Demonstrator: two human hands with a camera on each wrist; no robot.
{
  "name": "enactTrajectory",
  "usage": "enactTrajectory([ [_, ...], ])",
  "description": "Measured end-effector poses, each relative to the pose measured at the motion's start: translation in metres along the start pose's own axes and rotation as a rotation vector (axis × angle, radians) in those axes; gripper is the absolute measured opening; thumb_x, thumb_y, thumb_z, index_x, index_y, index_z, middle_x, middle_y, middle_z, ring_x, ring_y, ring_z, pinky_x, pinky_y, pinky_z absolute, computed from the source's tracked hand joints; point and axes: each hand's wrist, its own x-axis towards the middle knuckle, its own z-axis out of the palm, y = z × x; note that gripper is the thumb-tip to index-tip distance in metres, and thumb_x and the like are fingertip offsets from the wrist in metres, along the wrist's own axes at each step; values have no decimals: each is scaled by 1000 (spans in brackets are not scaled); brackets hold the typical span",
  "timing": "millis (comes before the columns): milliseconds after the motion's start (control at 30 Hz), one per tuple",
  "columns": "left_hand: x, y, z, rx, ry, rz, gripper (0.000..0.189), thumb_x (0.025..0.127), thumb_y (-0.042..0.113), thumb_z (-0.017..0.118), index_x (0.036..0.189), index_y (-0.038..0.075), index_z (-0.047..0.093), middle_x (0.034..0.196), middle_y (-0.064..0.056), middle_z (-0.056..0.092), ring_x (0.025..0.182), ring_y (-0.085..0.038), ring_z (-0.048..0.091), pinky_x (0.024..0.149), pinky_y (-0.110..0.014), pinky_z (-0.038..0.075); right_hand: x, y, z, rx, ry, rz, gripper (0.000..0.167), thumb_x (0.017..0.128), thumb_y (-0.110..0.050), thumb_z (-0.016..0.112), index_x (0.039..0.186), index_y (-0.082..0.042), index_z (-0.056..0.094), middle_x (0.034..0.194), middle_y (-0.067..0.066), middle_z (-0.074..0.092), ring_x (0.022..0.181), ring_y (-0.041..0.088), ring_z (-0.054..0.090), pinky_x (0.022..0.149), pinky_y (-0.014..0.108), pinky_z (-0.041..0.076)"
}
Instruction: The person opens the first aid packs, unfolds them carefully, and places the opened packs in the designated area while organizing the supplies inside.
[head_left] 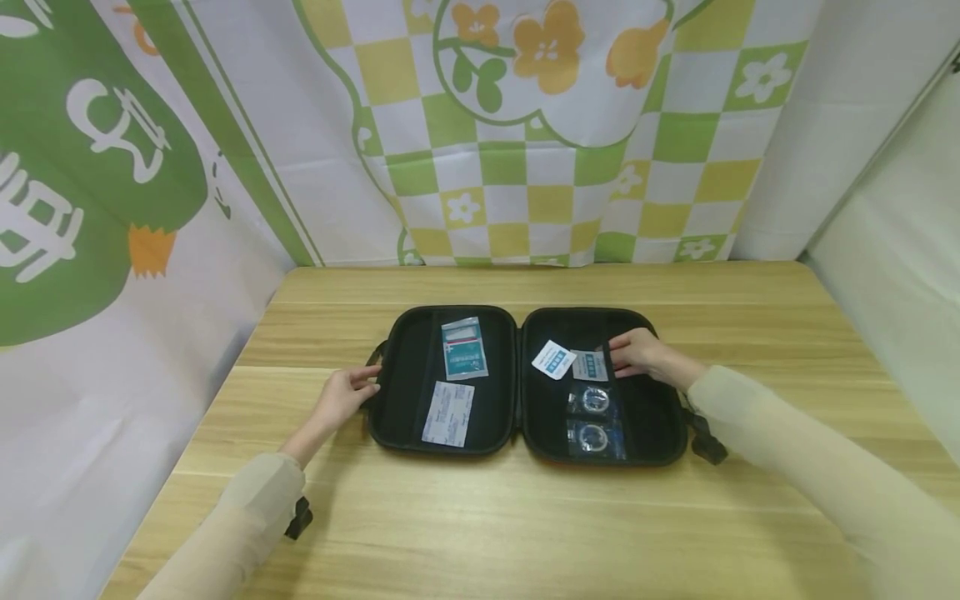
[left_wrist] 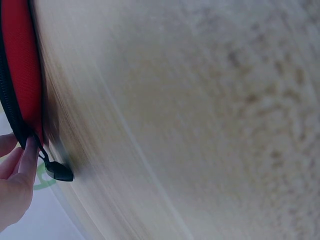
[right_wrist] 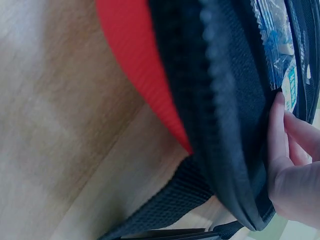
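A black-lined zip case (head_left: 528, 321) lies opened flat on the table, its outside red. My left hand (head_left: 347, 395) pinches the rim at its left end, beside a zip pull (left_wrist: 59, 171). Over the right half, my right hand (head_left: 636, 353) grips the edge of a black elastic band (head_left: 621, 408). A white-and-blue sachet (head_left: 590, 366) sits partly behind the band, close to those fingertips; another sachet (head_left: 554, 360) lies tilted beside it. Below are two clear packets (head_left: 593, 401) with ring-shaped contents. The left half holds a teal packet (head_left: 465, 350) and a printed white packet (head_left: 448, 413).
The wooden table (head_left: 480, 533) extends around the case. A black strap (head_left: 705, 440) trails from the case's right side. Behind the table hangs a patterned cloth (head_left: 480, 183), with white cloth at both sides.
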Motion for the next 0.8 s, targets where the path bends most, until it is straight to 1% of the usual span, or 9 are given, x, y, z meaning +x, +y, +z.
enactTrajectory([
  [133,0,0,0,4,-4,1,36,86,0,54,120,-8,49,120,-23,51,103,-35,54,82,-40,47,0,1,1,2,5,-11,37,84,5,52,117,19,44,91,20,64,70,13,61,67,31,53],
  [333,0,1,0,9,-2,-2,36,86,1,54,120,-7,50,120,-23,51,103,-34,54,82,-40,47,-1,0,1,7,15,-37,38,83,5,53,116,21,42,95,26,62,69,13,62,67,32,53],
  [467,0,1,0,10,-4,4,36,86,2,54,121,-7,49,120,-23,51,103,-35,54,82,-40,47,-1,1,-1,9,7,-40,38,83,5,52,116,21,43,95,26,62,69,12,61,69,33,53],
  [600,0,1,0,6,-6,2,36,86,2,54,121,-7,49,121,-22,51,103,-35,54,82,-41,47,-2,0,-2,6,1,-44,38,84,5,51,116,22,41,100,29,59,71,13,61,72,35,52],
  [700,0,1,0,2,-9,-8,36,86,2,53,121,-7,49,121,-22,51,104,-34,54,83,-41,47,-3,-1,-2,2,-2,-59,40,84,6,51,118,23,38,104,33,56,75,16,62,75,38,51],
  [800,0,1,0,5,-12,-13,37,86,2,53,122,-7,48,121,-23,50,104,-35,54,83,-41,47,-6,-2,-4,3,-4,-86,41,84,7,49,118,25,34,103,36,54,77,21,62,76,41,50],
])
